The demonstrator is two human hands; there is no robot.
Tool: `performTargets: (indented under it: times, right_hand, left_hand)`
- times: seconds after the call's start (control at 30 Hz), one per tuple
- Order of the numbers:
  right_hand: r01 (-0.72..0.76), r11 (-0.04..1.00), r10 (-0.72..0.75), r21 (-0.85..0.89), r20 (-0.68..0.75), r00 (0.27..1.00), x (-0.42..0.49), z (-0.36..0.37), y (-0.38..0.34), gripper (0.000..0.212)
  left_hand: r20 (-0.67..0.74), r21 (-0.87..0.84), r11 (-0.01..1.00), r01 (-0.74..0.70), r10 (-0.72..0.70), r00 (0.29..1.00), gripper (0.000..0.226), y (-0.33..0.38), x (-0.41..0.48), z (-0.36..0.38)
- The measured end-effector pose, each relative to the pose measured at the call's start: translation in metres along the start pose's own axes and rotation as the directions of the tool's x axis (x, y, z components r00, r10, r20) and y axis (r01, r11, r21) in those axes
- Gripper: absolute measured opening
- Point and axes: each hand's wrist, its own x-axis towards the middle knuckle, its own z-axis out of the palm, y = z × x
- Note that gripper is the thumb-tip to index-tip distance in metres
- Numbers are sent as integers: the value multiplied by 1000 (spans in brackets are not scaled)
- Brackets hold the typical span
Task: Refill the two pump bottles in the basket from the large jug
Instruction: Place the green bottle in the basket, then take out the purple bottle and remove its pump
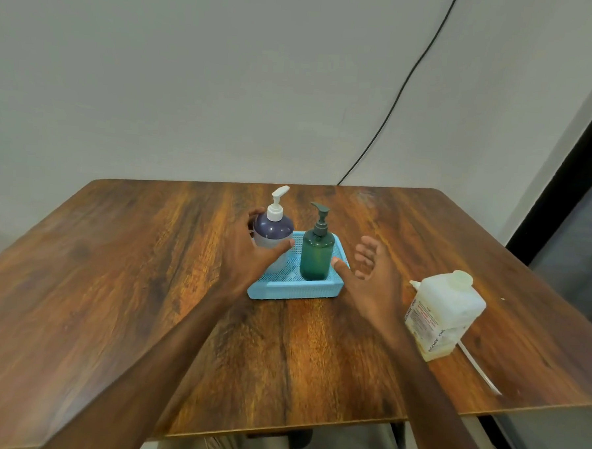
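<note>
While left hand [248, 256] grips purple bottle [272, 235], hiding its lower side, right hand [371, 273] hangs spread wide beside upright green bottle [317, 256]; jug [444, 311] label blurred.

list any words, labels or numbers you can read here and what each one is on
large jug: the white label carries red print, with bigger letters along one edge and smaller lines beside them; all too blurred and tilted to read.
purple pump bottle: no text visible.
green pump bottle: no text visible.
blue basket: no text visible.
</note>
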Motion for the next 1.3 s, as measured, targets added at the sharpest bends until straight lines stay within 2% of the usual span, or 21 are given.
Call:
performTargets:
  times: [0.13, 0.2, 0.3, 0.37, 0.47, 0.63, 0.87, 1.07, 1.17, 1.3]
  right_hand:
    - [45, 999, -45, 31, 11, 999, -12, -17, -4, 66]
    - [72, 996, -79, 60, 117, 990, -20, -25, -6, 70]
    - [75, 990, -112, 118, 349, 930, -37, -37, -8, 84]
    - [78, 989, -123, 125, 416, 901, -48, -42, -7, 92]
    - [70, 988, -122, 136, 417, 901, -61, -46, -2, 89]
    - [51, 997, -69, 54, 429, 901, -72, -47, 14, 79]
    - [18, 1000, -26, 24, 399, 917, -78, -30, 32, 89]
    - [-4, 999, -15, 52, 355, 935, -81, -19, 43, 87]
    - [-4, 999, -13, 51, 329, 944, -84, -16, 44, 79]
    - [3, 999, -17, 49, 288, 957, -89, -14, 42, 76]
  left_hand:
    - [37, -21, 998, -62, 63, 997, 72, 38, -17, -23]
    - [76, -28, 995, -90, 92, 993, 70, 55, -30, -29]
    - [160, -44, 994, -102, 107, 981, 69, 75, -57, -26]
    - [219, -103, 988, -115, 135, 966, 68, 79, -75, -18]
    - [293, -182, 978, -99, 150, 944, 75, 81, -100, -5]
    - [386, -155, 979, -134, 185, 904, 75, 74, -114, 5]
    - [454, -196, 977, -88, 170, 874, 36, 68, -105, 5]
    - [344, -117, 980, -160, 191, 920, 27, 65, -107, 16]
    - [265, -88, 977, -196, 213, 940, 26, 71, -114, 23]
    - [138, -104, 983, -153, 167, 976, 29, 79, -121, 27]
